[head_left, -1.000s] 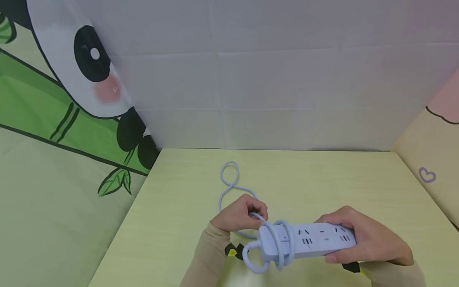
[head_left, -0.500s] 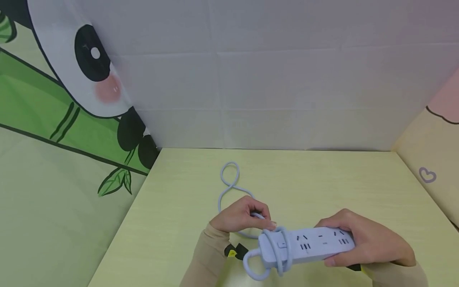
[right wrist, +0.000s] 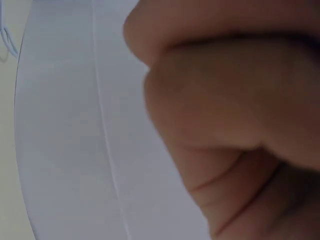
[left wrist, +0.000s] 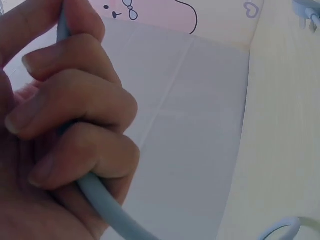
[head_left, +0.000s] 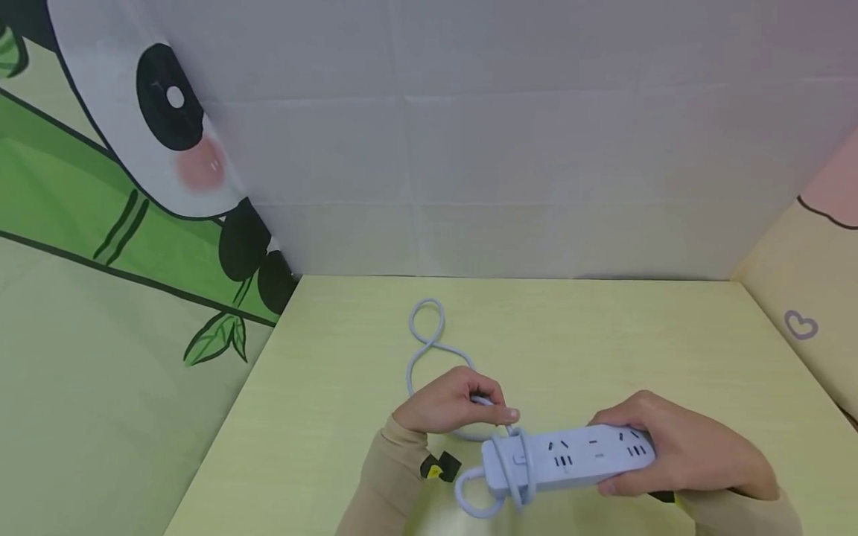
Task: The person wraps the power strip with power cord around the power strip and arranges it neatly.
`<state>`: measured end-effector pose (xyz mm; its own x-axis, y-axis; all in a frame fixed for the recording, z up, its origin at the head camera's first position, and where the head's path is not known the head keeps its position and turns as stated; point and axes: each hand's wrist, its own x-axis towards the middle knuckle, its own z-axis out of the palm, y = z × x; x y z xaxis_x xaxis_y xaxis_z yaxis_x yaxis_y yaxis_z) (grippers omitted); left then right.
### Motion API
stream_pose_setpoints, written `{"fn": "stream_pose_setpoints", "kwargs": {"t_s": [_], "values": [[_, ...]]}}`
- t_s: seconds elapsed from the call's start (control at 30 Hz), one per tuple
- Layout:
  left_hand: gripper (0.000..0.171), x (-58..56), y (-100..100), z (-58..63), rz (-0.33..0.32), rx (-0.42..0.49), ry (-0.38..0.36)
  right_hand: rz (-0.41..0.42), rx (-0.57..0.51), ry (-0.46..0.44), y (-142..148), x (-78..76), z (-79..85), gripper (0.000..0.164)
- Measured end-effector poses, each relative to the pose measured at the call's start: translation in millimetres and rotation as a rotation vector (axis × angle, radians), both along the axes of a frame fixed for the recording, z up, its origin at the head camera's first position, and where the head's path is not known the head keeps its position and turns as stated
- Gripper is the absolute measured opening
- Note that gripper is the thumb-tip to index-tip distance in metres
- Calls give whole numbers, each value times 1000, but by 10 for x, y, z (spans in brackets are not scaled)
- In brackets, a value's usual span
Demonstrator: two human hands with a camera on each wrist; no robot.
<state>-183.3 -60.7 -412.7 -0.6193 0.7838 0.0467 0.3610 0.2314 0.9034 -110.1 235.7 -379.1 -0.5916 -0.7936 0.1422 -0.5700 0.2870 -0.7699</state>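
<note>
A white power strip [head_left: 576,458] is held above the table near its front, with its cord wound around the left end. My right hand [head_left: 684,447] grips the strip's right end, thumb in front and fingers behind. In the right wrist view that hand's curled fingers [right wrist: 220,95] fill the right side, and the strip is hidden. My left hand [head_left: 456,402] holds the power cord [left wrist: 107,205] just above the wound end. Its fingers curl round the cord in the left wrist view, and the cord runs up between thumb and index finger.
Behind my left hand, a loop of the cord [head_left: 427,320] lies on the pale wooden table [head_left: 603,335]. A plug with metal prongs [left wrist: 306,11] shows at the left wrist view's upper right corner. A grey-white sheet [head_left: 503,149] stands along the back, with printed panels at both sides.
The power strip has dropped lower and shifted slightly left with my right hand. My left hand has moved slightly right, its thumb now above the wound cord.
</note>
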Motion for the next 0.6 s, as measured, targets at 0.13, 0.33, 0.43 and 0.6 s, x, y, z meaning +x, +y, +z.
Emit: {"fn": "stream_pose_setpoints", "kwargs": {"t_s": [0.13,0.33,0.43,0.6], "values": [[22,6,7,-1,31,-19,26,-50,46,-25,-16,17,4,21],[24,13,14,19,75,-77,70,-105,98,-45,-94,16,-4,17],[25,16,16,26,98,-113,94,-128,122,-50,-113,12,-5,16],[23,38,22,45,141,-168,116,-181,172,-48,-159,7,-8,16]]}}
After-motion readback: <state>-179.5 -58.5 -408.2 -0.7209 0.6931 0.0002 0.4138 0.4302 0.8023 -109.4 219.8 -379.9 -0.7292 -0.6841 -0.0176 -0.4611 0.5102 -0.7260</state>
